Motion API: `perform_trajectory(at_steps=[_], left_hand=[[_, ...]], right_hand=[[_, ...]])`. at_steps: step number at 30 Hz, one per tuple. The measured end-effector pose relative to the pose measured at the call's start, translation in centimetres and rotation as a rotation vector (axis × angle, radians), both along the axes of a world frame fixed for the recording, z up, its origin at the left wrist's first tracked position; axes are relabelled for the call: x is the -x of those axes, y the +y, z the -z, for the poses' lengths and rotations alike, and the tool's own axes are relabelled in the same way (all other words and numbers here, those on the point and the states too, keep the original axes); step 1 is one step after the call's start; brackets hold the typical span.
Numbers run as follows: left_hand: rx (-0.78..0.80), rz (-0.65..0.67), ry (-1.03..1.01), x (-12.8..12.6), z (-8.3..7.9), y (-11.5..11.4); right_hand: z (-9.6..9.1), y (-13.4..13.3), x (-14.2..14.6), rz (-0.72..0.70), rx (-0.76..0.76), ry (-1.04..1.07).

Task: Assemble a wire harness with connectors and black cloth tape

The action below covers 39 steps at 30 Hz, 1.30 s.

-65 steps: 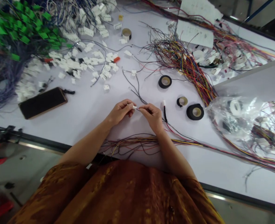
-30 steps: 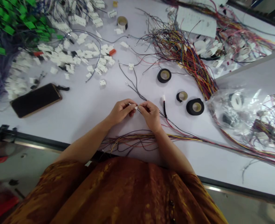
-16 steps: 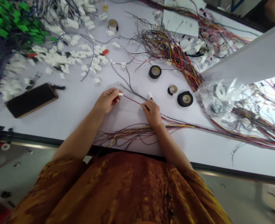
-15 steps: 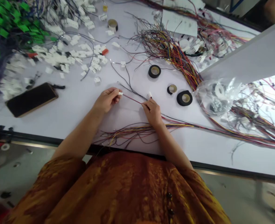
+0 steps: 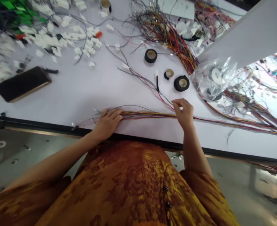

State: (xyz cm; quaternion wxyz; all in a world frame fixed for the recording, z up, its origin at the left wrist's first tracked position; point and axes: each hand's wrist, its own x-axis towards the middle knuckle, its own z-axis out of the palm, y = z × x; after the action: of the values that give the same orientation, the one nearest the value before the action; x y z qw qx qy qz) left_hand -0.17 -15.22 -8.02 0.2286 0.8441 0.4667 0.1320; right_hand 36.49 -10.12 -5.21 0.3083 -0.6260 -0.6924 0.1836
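Note:
My left hand lies flat with its fingers apart on a long bundle of multicoloured wires, close to the table's front edge. My right hand is curled a little further right, at thin red and black wires. Something small and white shows at its fingertips, too small to name. Just beyond it lies a black-sleeved lead with a white connector. A second small white connector rests on thin dark wires further up the table.
Black tape rolls and a small nearly spent roll stand beyond my hands. A phone lies left, by heaped white connectors. A plastic bag and wire tangles lie right. The table edge runs in front.
My hands have parted and dropped toward the table's front edge. They no longer pinch the small white connector, which now lies further up the table. The view has tilted and shifted.

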Motion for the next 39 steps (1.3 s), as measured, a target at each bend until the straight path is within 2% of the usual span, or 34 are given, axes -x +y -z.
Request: perform_trajectory(at_steps=[3,5,9,12,16,21,24,27,29,32,34,39], left_hand=[[0.006,0.008,-0.036,1.9,0.7,1.5],[0.013,0.028,-0.052,2.6,0.8,2.8],[0.006,0.019,-0.100,3.4,0.8,5.0],[0.003,0.051,-0.067,3.6,0.5,5.8],[0.000,0.036,-0.097,3.0,-0.6,5.5],[-0.055,-0.085,-0.236,2.3,-3.2,5.2],[-0.104,-0.102,-0.203,2.7,-4.6,5.6],[-0.196,-0.080,-0.112,2.6,-5.2,5.8],[-0.176,-0.039,-0.062,1.9,-5.1,5.4],[-0.001,0.035,0.014,0.2,-4.3,4.1],[0.063,0.033,0.066,-0.8,-3.4,3.0],[0.047,0.013,0.089,-0.7,-1.9,0.9]], right_hand=[[1.0,-3.5,-3.6,0.058,0.023,-0.098],[1.5,-5.3,-4.8,0.103,0.024,-0.139],[1.9,-7.6,-5.0,0.124,0.016,-0.152],[1.9,-8.5,-4.7,0.113,0.015,-0.253],[2.1,-8.4,-4.6,0.109,0.042,-0.344],[2.0,-7.4,-5.0,0.068,0.093,-0.222],[1.9,-6.7,-5.4,0.054,0.102,-0.201],[2.0,-6.2,-5.7,0.037,0.096,-0.203],[2.1,-5.9,-5.8,0.031,0.107,-0.221],[2.2,-5.6,-5.8,0.054,0.136,-0.244],[2.2,-5.6,-5.8,0.086,0.148,-0.250],[1.8,-5.7,-5.6,0.105,0.152,-0.204]])
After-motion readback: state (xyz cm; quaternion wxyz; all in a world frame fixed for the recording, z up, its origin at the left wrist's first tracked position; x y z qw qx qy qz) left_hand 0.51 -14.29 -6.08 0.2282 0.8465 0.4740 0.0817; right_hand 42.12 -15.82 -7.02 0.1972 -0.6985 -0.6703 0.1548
